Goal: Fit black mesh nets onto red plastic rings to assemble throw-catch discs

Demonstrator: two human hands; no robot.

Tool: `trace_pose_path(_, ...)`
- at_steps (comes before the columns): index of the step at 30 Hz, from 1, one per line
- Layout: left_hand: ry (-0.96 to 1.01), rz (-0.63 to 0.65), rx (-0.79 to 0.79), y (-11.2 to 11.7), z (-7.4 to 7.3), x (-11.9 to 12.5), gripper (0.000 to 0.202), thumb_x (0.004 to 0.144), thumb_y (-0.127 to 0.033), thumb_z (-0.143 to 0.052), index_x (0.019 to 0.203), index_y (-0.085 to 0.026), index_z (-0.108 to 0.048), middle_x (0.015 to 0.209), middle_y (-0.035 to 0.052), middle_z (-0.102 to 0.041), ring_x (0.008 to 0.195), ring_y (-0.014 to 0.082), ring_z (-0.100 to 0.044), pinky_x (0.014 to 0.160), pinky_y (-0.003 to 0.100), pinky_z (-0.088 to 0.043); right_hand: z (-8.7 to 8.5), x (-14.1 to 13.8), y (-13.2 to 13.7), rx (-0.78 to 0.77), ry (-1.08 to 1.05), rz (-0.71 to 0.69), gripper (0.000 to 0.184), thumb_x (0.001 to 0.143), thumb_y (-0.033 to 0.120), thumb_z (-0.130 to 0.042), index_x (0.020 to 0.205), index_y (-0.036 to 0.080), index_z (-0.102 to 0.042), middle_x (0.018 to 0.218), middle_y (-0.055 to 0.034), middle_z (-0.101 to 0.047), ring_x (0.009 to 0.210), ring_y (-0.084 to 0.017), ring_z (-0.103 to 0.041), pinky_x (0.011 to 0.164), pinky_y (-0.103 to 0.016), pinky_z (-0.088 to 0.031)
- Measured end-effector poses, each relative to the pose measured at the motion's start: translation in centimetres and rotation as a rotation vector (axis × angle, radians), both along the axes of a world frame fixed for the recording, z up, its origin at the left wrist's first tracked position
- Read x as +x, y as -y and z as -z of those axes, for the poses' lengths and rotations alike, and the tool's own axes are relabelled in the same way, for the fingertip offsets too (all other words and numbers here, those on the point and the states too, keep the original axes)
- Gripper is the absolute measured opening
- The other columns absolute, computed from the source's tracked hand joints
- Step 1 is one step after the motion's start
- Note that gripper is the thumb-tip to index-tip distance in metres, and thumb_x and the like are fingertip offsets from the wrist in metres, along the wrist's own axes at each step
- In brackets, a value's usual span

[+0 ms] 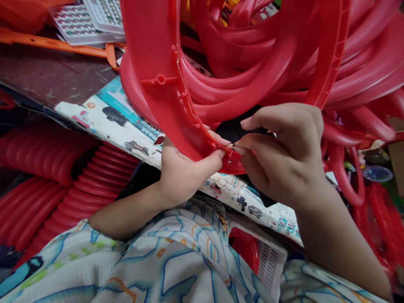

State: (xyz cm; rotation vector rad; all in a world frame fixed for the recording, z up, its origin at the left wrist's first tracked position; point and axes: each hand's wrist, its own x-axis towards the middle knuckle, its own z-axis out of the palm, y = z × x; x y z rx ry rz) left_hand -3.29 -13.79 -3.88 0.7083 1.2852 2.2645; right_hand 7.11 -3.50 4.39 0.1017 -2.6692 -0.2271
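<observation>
A large red plastic ring (151, 63), open like a channel on its inner face, stands tilted up in front of me. My left hand (189, 168) is closed on its lower rim, thumb inside and fingers behind. A thin wire (186, 88) runs along the ring's inside edge, past small pegs. At the bottom of the ring, my right hand (280, 155) pinches something very fine, seemingly the wire's end, close to my left thumb tip. A small shiny spot shows on the ring just below the fingertips. The right palm is hidden from view.
Ribbed red rings (240, 92) lie heaped behind the held ring. Stacks of red rings (94, 181) stand at lower left. Trays of small round parts (78, 25) and an orange plastic strip (57, 44) lie at upper left. Printed cardboard (116, 122) covers the table edge; a white basket (271, 261) sits below.
</observation>
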Motion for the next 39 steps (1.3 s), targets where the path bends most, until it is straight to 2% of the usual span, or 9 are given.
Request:
trace_pose_path(3,0.048,0.011,0.003,0.0,0.0,-0.1,0.030,0.065,0.003,-0.069,0.083,-0.020,-0.061,0.074,-0.0063,-0.071,0.071,0.0119,-0.070,0.079,0.027,-0.062,0.7,0.7,0.0,0.065,-0.078,0.019,0.013,0.080,0.014,-0.067,0.088,0.019,-0.058,0.111,-0.0045,-0.063,0.103,-0.019,-0.058,0.091,-0.035,-0.047)
trace_pose_path(6,0.061,-0.033,0.026,-0.1,0.2,0.1,0.030,0.063,0.003,-0.069,0.081,-0.020,-0.063,0.074,-0.0053,-0.072,0.070,0.0126,-0.071,0.082,0.028,-0.062,1.3,1.4,0.4,0.172,-0.150,-0.028,0.019,0.074,0.012,-0.071,0.090,0.019,-0.062,0.107,-0.0041,-0.064,0.096,-0.019,-0.059,0.082,-0.035,-0.048)
trace_pose_path(11,0.140,0.009,-0.003,-0.2,-0.1,0.5,0.023,0.066,-0.001,-0.070,0.081,-0.017,-0.066,0.077,0.0008,-0.073,0.075,0.0166,-0.071,0.089,0.038,-0.060,1.9,1.7,1.2,0.183,-0.206,-0.103,0.015,0.072,0.012,-0.070,0.086,0.015,-0.067,0.099,-0.0054,-0.066,0.086,-0.018,-0.059,0.074,-0.035,-0.051)
trace_pose_path(15,0.146,-0.013,-0.017,-0.3,-0.8,0.5,0.026,0.063,0.004,-0.067,0.078,-0.016,-0.065,0.071,-0.0005,-0.071,0.067,0.0150,-0.070,0.083,0.035,-0.061,2.5,2.0,1.5,0.191,-0.233,-0.137,0.012,0.073,0.011,-0.070,0.084,0.014,-0.068,0.100,-0.0064,-0.065,0.083,-0.019,-0.059,0.069,-0.036,-0.051)
trace_pose_path(20,0.129,-0.014,-0.022,-0.1,-0.8,0.4,0.024,0.066,0.002,-0.068,0.079,-0.018,-0.065,0.077,-0.0011,-0.072,0.077,0.0168,-0.071,0.086,0.037,-0.061,2.6,2.3,1.6,0.114,-0.185,-0.014,0.022,0.068,0.015,-0.079,0.087,0.015,-0.067,0.102,-0.0071,-0.065,0.088,-0.022,-0.062,0.078,-0.036,-0.055)
trace_pose_path(25,0.046,-0.045,-0.005,-0.1,-0.6,0.4,0.028,0.066,0.006,-0.066,0.076,-0.019,-0.062,0.075,-0.0026,-0.073,0.074,0.0138,-0.072,0.085,0.032,-0.062,3.0,1.8,2.2,-0.076,-0.237,0.099,0.018,0.080,0.027,-0.071,0.090,0.014,-0.065,0.101,-0.0121,-0.065,0.092,-0.025,-0.064,0.083,-0.040,-0.054)
trace_pose_path(29,0.040,-0.041,0.043,-0.1,-0.2,0.7,0.030,0.068,0.004,-0.068,0.081,-0.022,-0.061,0.078,-0.0052,-0.072,0.076,0.0130,-0.072,0.087,0.033,-0.061,3.8,1.6,2.6,-0.192,-0.348,0.186,0.021,0.075,0.025,-0.073,0.091,0.015,-0.065,0.101,-0.0126,-0.066,0.089,-0.027,-0.064,0.077,-0.043,-0.055)
trace_pose_path(34,-0.009,-0.052,0.051,-0.1,0.0,1.0,0.031,0.069,0.005,-0.066,0.084,-0.021,-0.060,0.082,-0.0047,-0.071,0.078,0.0119,-0.071,0.086,0.028,-0.061,4.5,2.2,3.1,-0.179,-0.347,0.230,0.018,0.076,0.020,-0.070,0.092,0.016,-0.065,0.106,-0.0130,-0.065,0.096,-0.027,-0.062,0.082,-0.044,-0.052)
trace_pose_path(39,-0.092,-0.030,0.029,0.0,0.4,1.2,0.027,0.074,-0.001,-0.069,0.089,-0.023,-0.064,0.087,-0.0032,-0.071,0.083,0.0149,-0.071,0.092,0.033,-0.057,5.0,2.5,4.1,-0.040,-0.364,0.213,0.024,0.070,0.016,-0.073,0.094,0.012,-0.069,0.108,-0.0116,-0.065,0.101,-0.027,-0.060,0.087,-0.040,-0.052)
